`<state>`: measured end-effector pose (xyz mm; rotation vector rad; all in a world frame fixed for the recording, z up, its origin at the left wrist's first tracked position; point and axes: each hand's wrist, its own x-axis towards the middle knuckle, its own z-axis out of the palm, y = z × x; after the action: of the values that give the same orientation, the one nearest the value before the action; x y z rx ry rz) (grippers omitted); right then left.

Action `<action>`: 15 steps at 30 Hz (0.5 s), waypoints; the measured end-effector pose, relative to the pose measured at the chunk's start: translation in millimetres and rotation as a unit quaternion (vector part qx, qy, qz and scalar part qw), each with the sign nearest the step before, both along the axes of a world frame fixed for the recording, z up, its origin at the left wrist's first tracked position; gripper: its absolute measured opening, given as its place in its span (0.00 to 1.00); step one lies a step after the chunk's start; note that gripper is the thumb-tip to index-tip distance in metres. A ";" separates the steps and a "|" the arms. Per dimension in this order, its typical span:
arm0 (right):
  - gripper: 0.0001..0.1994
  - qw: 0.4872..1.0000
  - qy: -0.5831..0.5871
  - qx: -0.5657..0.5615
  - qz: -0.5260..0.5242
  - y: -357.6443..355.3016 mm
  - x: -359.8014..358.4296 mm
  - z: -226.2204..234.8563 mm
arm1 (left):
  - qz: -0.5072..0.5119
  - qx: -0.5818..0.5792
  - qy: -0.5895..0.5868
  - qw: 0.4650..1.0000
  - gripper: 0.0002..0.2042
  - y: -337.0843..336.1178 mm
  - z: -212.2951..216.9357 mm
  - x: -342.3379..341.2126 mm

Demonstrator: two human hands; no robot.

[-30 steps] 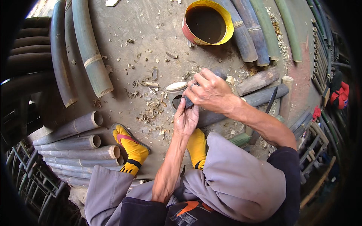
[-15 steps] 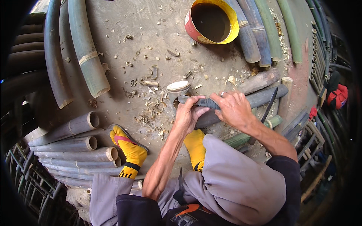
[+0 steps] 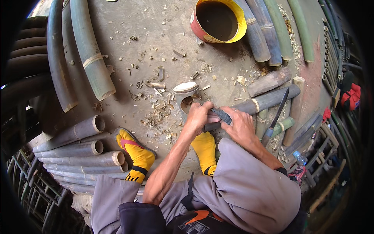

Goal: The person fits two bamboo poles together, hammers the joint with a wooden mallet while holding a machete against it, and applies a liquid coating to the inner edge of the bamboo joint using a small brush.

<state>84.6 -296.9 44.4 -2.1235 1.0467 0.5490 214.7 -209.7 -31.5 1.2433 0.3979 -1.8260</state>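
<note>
Between my two hands is a short tool with a dark, ribbed, wrapped handle [image 3: 222, 115]; its other end is hidden by my fingers. My left hand [image 3: 200, 117] is closed round the left end. The fingers of my right hand [image 3: 239, 126] are closed on the lower right end of the handle. Just beyond my left hand stands a grey bamboo section [image 3: 182, 102] with a pale cut top and a hole in its side. A long knife [image 3: 277, 115] with a dark blade lies across the bamboo to the right of my right hand.
A yellow and red bucket [image 3: 242, 29] of dark liquid stands at the far side. Bamboo poles lie at the far left [image 3: 87, 50], far right [image 3: 278, 33] and in a stack [image 3: 74, 132] near left. Shavings [image 3: 159, 107] litter the floor. A dark bamboo length [image 3: 269, 100] lies past my right hand.
The handle has tilted, its right end now lower. My right hand has come down and nearer, and my left hand has shifted slightly right. More of the long knife now shows.
</note>
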 end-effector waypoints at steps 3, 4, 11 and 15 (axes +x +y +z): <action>0.17 0.988 0.051 -0.037 0.139 -22.6 28.0 16.8 | 0.118 0.005 0.052 0.992 0.15 1.3 4.7 3.8; 0.16 0.981 0.054 -0.057 0.178 -27.3 34.9 18.6 | 0.160 -0.008 0.078 0.984 0.15 2.5 3.6 3.4; 0.12 0.867 -0.098 -0.271 0.407 -24.3 58.3 7.0 | 0.410 -0.136 0.200 0.880 0.16 32.2 -1.8 -23.2; 0.17 0.939 -0.087 -0.181 0.280 -7.8 9.2 -7.0 | 0.282 -0.087 0.160 0.942 0.16 44.8 -9.2 -28.7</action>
<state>93.8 -304.7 37.5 -2.7620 0.4523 0.4364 186.1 -164.9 -40.7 0.6174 0.6788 -1.5141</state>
